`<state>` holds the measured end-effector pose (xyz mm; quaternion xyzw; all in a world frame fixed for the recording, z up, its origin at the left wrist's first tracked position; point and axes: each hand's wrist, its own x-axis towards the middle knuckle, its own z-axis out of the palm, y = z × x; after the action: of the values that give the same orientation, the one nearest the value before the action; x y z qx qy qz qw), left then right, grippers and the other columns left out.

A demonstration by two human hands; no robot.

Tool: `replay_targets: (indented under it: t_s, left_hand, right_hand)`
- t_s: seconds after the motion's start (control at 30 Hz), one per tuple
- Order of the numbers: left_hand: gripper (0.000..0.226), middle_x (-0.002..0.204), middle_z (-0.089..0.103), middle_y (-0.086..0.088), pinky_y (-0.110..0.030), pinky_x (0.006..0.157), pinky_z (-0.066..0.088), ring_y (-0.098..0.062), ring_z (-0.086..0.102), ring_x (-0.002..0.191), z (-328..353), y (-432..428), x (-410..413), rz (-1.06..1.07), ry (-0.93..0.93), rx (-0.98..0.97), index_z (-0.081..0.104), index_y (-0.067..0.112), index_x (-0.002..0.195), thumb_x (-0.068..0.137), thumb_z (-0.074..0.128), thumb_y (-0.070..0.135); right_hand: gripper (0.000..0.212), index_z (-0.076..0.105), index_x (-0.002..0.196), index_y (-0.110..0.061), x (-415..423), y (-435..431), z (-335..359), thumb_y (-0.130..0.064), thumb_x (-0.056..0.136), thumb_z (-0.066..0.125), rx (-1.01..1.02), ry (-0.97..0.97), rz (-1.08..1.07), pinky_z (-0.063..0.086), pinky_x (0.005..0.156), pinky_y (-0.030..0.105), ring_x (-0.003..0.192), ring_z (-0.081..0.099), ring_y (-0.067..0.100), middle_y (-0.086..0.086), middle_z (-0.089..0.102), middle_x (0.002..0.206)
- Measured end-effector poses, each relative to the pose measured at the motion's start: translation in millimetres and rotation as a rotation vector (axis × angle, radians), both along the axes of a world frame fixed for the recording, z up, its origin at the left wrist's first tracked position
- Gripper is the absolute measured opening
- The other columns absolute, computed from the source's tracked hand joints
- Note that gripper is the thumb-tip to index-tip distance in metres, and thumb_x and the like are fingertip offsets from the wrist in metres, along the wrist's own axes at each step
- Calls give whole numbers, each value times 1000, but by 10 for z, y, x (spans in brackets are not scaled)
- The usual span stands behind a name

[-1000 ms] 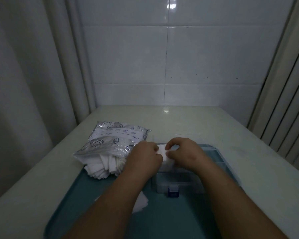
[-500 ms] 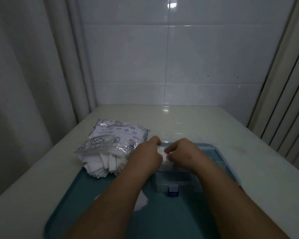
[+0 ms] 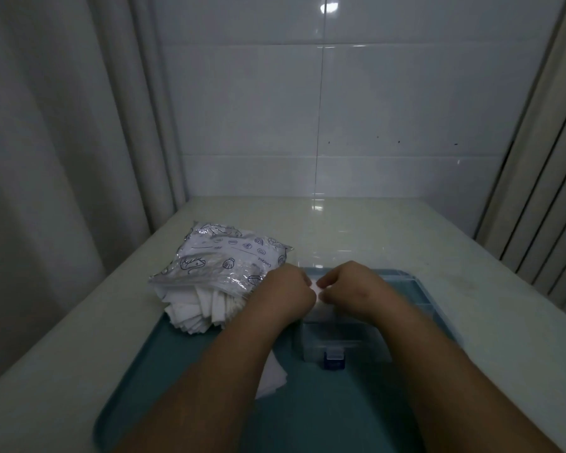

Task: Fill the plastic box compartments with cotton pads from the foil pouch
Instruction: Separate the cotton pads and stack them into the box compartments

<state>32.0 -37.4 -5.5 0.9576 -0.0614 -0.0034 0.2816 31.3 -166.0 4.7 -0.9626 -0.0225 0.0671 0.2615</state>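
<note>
Both hands meet over the clear plastic box, which sits on a teal tray on the pale worktop. A sliver of white cotton pad shows between them. The left hand and the right hand each have fingers curled in, so each grip looks closed on that pad, pinching it from either side. How many pads are in the pinch is hidden behind the knuckles, and so is which compartment lies beneath.

The foil pouch lies just left of the box, partly on the tray's far corner, its mouth towards the person. A fan of white pads spills out of it. One more loose pad lies flat on the tray under the left forearm.

These pads will weigh next to nothing and are soft and limp. I'd expect them to fold or bunch when squeezed and to cling together, so one may drag others along. Holding them by opposite edges with a light pinch, as here, seems right. The crinkly foil pouch looks slippery and would likely slide if tugged, so it may need steadying. The box is stiff and light, so pressing pads in hard could shift it on the tray.
</note>
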Motion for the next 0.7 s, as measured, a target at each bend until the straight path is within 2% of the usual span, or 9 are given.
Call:
replay_targets:
  t_s: [0.17,0.27,0.4,0.47,0.57,0.7]
  left_hand:
    - [41,128,63,-3,-29,95,46,-20,59,112,-34,26,-16,25,-50,8,64,21,125,85,57,17]
    - [39,124,65,-4,-30,95,48,-20,60,109,-36,22,-44,46,-132,24,65,20,123,84,59,20]
    - [41,124,65,-6,-27,90,46,-22,60,110,-16,-22,-55,22,-77,60,67,16,122,83,54,14]
    - [37,119,66,-7,-27,85,48,-23,62,104,-27,-34,-50,23,-65,75,69,14,115,81,52,12]
    - [36,116,67,-8,-26,83,46,-23,62,103,-48,-35,-65,46,-102,69,70,14,113,81,53,12]
    - [34,114,67,-9,-29,86,49,-24,62,102,-49,-24,-103,67,-192,44,71,12,112,81,55,16]
  right_hand:
    - [36,61,128,-26,-69,9,8,-24,93,58,-34,-62,-25,47,98,35,112,58,20,4,61,130]
    - [31,66,121,-24,-77,-4,22,-30,90,62,-34,-103,-54,50,92,35,103,60,18,4,65,120]
    - [31,66,121,-24,-88,-28,27,-32,92,59,-41,-51,-22,49,92,33,102,60,18,4,66,119]
    - [29,62,119,-29,-87,-31,8,-34,91,58,-26,-55,-20,49,93,37,103,59,19,3,64,121]
    - [27,61,116,-33,-81,-30,-13,-32,89,59,5,-82,-33,51,91,38,101,60,19,3,64,120]
    - [30,65,118,-31,-58,-51,-15,-26,89,59,44,-104,-45,49,88,31,102,60,18,3,64,121]
